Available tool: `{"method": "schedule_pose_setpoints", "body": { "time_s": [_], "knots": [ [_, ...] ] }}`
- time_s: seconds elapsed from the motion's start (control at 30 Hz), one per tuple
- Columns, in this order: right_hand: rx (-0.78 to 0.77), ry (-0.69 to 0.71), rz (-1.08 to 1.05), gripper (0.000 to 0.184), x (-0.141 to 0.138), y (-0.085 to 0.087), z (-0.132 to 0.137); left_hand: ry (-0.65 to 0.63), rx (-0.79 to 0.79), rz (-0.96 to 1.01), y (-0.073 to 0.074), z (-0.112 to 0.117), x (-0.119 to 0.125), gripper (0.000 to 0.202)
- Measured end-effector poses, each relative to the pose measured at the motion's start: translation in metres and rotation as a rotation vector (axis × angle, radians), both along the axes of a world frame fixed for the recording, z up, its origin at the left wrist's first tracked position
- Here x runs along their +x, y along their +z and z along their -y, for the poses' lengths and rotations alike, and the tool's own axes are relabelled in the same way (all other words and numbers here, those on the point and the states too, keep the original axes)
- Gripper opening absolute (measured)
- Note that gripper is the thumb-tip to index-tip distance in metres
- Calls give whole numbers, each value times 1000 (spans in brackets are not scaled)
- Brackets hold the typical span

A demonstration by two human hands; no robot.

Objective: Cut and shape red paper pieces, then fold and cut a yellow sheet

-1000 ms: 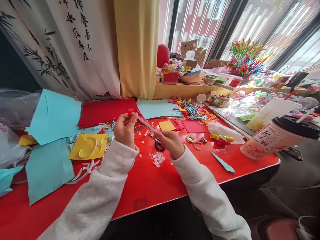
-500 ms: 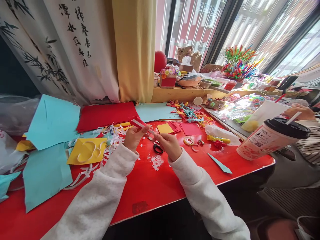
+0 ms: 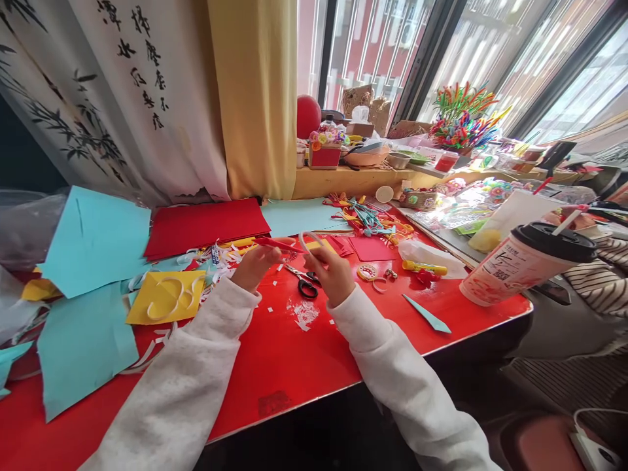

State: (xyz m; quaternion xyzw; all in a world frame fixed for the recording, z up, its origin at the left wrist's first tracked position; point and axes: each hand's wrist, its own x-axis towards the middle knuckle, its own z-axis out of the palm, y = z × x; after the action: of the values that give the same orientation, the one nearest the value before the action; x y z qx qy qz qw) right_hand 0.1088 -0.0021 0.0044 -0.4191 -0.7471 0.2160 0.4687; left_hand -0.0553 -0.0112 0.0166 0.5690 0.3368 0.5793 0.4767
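Note:
My left hand (image 3: 254, 268) pinches a folded piece of red paper (image 3: 280, 244) above the red table. My right hand (image 3: 335, 273) closes its fingertips on a thin white strip (image 3: 302, 239), which curls up in a loop beside the red paper; it looks like tape backing. Black-handled scissors (image 3: 308, 288) lie under and between both hands. White scraps (image 3: 305, 315) are scattered just below them. Behind my right hand, red paper squares (image 3: 371, 248) rest on the table.
Light blue sheets (image 3: 101, 239) and a yellow square (image 3: 165, 297) with white strips cover the left. A red paper stack (image 3: 209, 226) lies behind. On the right stand a tilted-looking drink cup (image 3: 520, 268) and a yellow glue stick (image 3: 424, 267). A person in a striped sleeve (image 3: 596, 265) sits beyond.
The white strip has lifted from the red paper and now curls up at my right fingers. The hands have drawn slightly apart, and more of the scissors shows.

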Motion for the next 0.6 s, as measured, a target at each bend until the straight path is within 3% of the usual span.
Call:
{"method": "schedule_pose_setpoints", "body": {
  "time_s": [0.17, 0.27, 0.43, 0.6],
  "knots": [
    [315, -206, 173, 12, 11, -4, -14, -139, -285, 53, 6, 1, -7, 73],
    [421, -233, 214, 13, 15, -5, -15, -185, -373, -85, 3, 3, -5, 57],
    [473, -223, 250, 15, 17, -4, -12, -187, -351, -227, -7, 7, 7, 28],
    [455, -216, 220, 14, 18, -5, -14, -190, -258, -240, -12, 9, 16, 22]
  ]
}}
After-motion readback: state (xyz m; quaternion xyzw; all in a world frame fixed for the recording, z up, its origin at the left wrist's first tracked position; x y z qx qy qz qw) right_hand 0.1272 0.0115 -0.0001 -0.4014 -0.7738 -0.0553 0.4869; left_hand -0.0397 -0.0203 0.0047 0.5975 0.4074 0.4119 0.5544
